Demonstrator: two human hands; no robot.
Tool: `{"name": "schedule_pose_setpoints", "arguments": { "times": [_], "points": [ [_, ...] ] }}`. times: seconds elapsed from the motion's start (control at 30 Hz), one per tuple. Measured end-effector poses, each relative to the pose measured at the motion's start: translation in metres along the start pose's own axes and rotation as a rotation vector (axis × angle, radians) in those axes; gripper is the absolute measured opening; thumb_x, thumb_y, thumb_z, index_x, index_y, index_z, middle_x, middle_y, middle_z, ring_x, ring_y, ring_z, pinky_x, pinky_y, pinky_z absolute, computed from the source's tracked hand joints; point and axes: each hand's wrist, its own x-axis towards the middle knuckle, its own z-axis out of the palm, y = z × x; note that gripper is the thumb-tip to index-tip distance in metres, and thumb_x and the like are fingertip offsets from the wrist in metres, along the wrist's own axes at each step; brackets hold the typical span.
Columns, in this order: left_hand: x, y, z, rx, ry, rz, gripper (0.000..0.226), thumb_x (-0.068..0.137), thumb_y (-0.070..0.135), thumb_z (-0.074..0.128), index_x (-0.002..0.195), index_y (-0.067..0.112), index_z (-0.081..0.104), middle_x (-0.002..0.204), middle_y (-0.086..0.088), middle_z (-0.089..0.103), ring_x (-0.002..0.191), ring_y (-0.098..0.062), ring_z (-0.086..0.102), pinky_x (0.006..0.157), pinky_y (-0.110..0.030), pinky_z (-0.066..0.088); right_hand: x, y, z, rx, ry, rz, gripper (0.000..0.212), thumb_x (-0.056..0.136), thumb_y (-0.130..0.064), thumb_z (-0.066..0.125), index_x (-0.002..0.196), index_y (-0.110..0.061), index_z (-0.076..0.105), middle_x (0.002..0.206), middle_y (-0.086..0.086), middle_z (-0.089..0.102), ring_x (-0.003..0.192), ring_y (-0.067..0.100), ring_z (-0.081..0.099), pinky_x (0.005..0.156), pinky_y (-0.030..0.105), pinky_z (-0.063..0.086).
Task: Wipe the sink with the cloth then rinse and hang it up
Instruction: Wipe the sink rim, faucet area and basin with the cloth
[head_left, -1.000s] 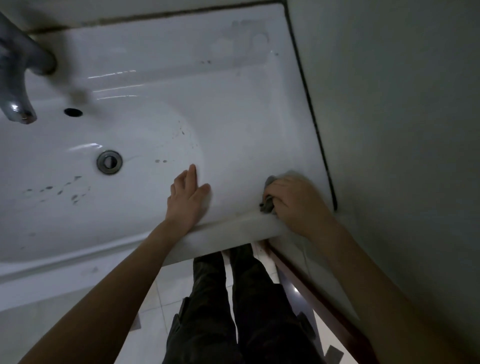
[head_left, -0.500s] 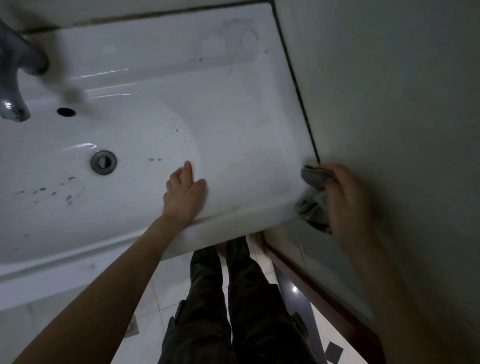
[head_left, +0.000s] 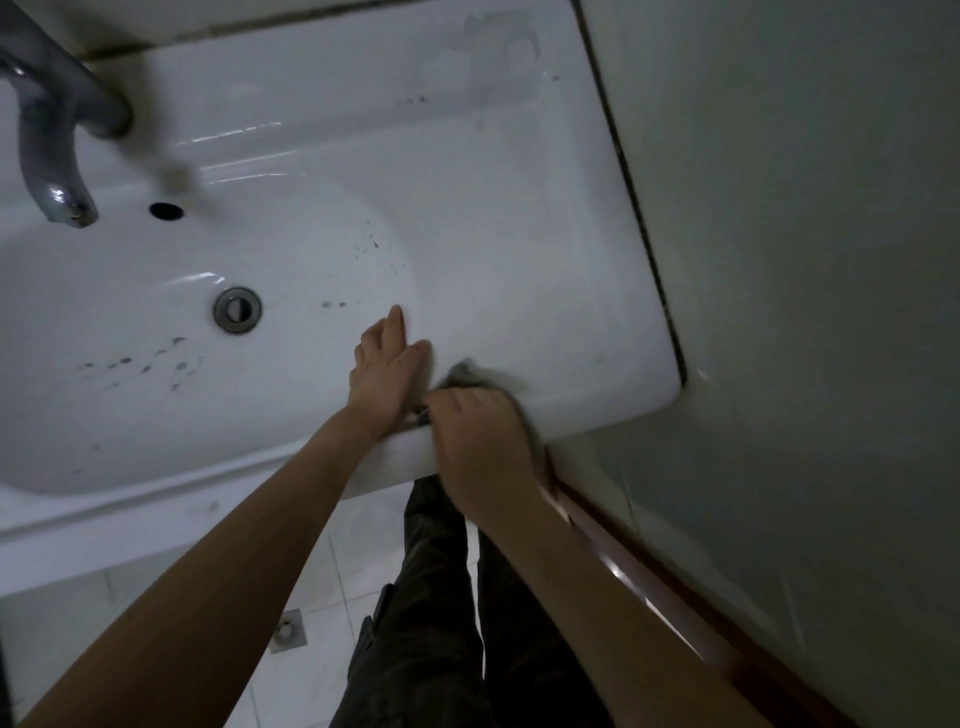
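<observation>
Wiping is judged to be under way, not finished. The cloth (head_left: 467, 376) is gripped by the right hand (head_left: 475, 431), fingers curled over it, and pressed on the front rim of the sink (head_left: 519, 234), just beside the left hand (head_left: 384, 371), which is laid flat with fingers straight. Dark specks (head_left: 156, 364) are seen in the basin, so that part is judged undone. Rinsing and hanging are left.
</observation>
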Motion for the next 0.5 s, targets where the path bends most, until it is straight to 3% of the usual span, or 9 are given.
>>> {"name": "schedule_pose_setpoints", "arguments": {
  "times": [0.1,0.17,0.33,0.5],
  "points": [
    [-0.002,-0.003,-0.004,-0.002,-0.025,0.022,0.069,0.097,0.050,0.036,0.157,0.025,0.012,0.163,-0.003,0.010,0.149,-0.025,0.009,0.119,-0.047,0.012,0.003,-0.001,-0.003,0.085,-0.081,-0.078,0.030,0.089,-0.022,0.043,0.097,-0.011,0.070,0.091,0.005,0.073,0.081,0.021,0.066,0.085,0.034,0.053],
    [0.000,-0.003,-0.005,0.076,-0.059,0.046,0.085,0.084,0.064,0.028,0.156,0.021,0.019,0.164,-0.001,0.008,0.149,-0.026,0.006,0.119,-0.045,0.011,0.002,0.025,-0.018,0.151,-0.119,-0.055,0.032,0.092,-0.022,0.043,0.108,-0.011,0.069,0.102,0.006,0.072,0.094,0.022,0.065,0.093,0.037,0.049],
    [0.006,-0.007,-0.001,0.131,-0.037,0.040,0.078,0.088,0.055,0.026,0.155,0.017,0.017,0.164,0.000,0.007,0.148,-0.031,0.007,0.118,-0.047,0.012,-0.017,0.116,-0.071,0.015,0.005,0.070,0.027,0.089,-0.019,0.053,0.110,-0.011,0.068,0.107,0.004,0.070,0.100,0.022,0.062,0.097,0.035,0.045],
    [0.007,-0.004,0.002,0.053,-0.017,-0.015,0.068,0.098,0.042,0.034,0.157,0.023,0.005,0.162,-0.005,0.011,0.147,-0.028,0.009,0.119,-0.048,0.013,-0.011,0.099,-0.054,0.047,0.134,0.199,0.019,0.087,-0.020,0.053,0.092,-0.013,0.070,0.089,0.002,0.069,0.082,0.019,0.060,0.079,0.030,0.041]
  ]
}}
